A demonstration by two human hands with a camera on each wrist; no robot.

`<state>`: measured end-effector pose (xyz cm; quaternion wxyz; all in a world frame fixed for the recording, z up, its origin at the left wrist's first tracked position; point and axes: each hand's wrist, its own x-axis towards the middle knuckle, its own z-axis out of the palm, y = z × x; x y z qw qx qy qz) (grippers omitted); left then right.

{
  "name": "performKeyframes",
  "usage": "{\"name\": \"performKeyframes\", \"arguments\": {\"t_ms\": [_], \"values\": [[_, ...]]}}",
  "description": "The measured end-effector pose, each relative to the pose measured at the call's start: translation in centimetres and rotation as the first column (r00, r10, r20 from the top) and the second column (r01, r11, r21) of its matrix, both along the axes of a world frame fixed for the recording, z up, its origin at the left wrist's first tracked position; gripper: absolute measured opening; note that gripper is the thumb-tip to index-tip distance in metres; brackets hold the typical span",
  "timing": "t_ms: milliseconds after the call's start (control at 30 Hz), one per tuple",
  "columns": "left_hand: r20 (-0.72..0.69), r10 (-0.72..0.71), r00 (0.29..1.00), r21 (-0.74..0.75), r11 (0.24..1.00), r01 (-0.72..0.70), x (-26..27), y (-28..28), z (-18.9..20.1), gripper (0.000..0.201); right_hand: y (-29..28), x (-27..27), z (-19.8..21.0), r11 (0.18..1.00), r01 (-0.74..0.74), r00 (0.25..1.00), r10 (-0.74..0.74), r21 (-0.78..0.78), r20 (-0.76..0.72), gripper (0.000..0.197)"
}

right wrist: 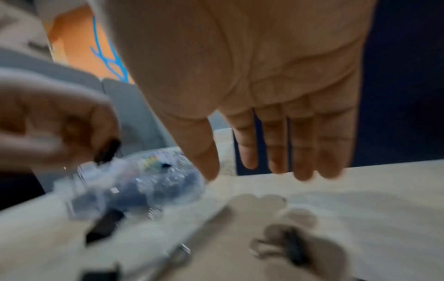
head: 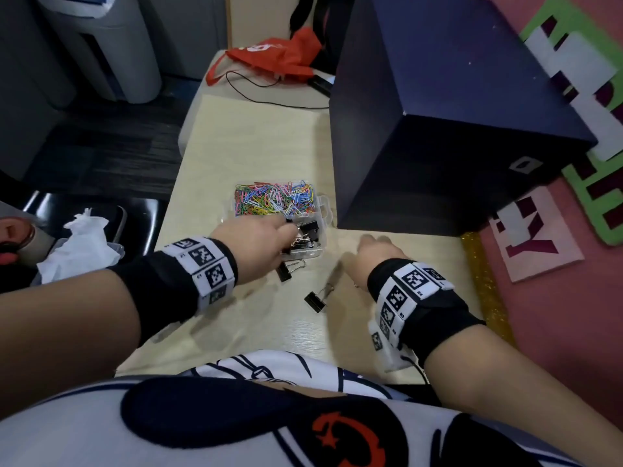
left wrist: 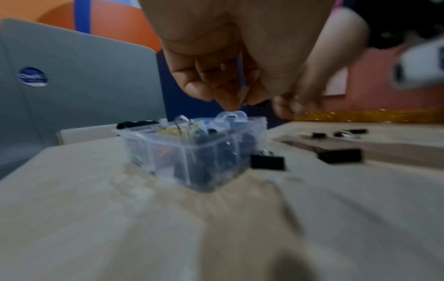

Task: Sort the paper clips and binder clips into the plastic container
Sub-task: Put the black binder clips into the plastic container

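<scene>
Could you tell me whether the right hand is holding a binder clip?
No, the right hand is spread open with straight fingers and a bare palm.

Dim indoor light; head view fairly sharp with bent edges, both wrist views motion-blurred.

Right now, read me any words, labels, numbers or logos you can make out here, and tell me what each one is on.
Nothing reads clearly enough to quote.
Pale pink wall card: large cut-out letters, tilted, no word legible.
Green wall card: cut-out letters, cropped.
Wristband markers: square codes, tiny labels too small.
Red bag: white logo, blurred.
Round blue sticker on grey cabinet: blurred.
Dark blue box: small white emblem, no letters.
</scene>
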<state>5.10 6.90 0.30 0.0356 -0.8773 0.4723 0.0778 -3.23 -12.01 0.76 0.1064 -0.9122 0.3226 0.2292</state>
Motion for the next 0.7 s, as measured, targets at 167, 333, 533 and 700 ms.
{"name": "performKeyframes", "arguments": {"t_ms": [167, 333, 533, 700], "values": [[0.024, 0.075, 0.997, 0.012, 0.997, -0.075, 1.0, -0.3, 0.9, 0.03, -2.2, -2.9, -1.2, 0.954, -0.276, 0.873, 0.2, -0.114, -0.445, 0.022], [0.007, -0.062, 0.998, 0.192, 0.98, 0.06, -0.9, -1.2, -0.4, 0.03, -2.6, -4.0, -3.1, 0.913, -0.38, 0.806, 0.248, -0.147, -0.538, 0.027], [0.026, -0.131, 0.991, 0.234, 0.965, 0.121, -1.7, -1.6, -0.8, 0.029, -1.8, -2.9, -4.2, 0.979, -0.165, 0.953, 0.127, -0.12, -0.276, 0.036], [-0.022, -0.111, 0.994, 0.391, 0.914, 0.11, -2.5, -1.5, -1.7, 0.026, 0.1, -1.4, -3.1, 0.996, 0.026, 0.997, -0.021, 0.08, -0.069, 0.036]]}}
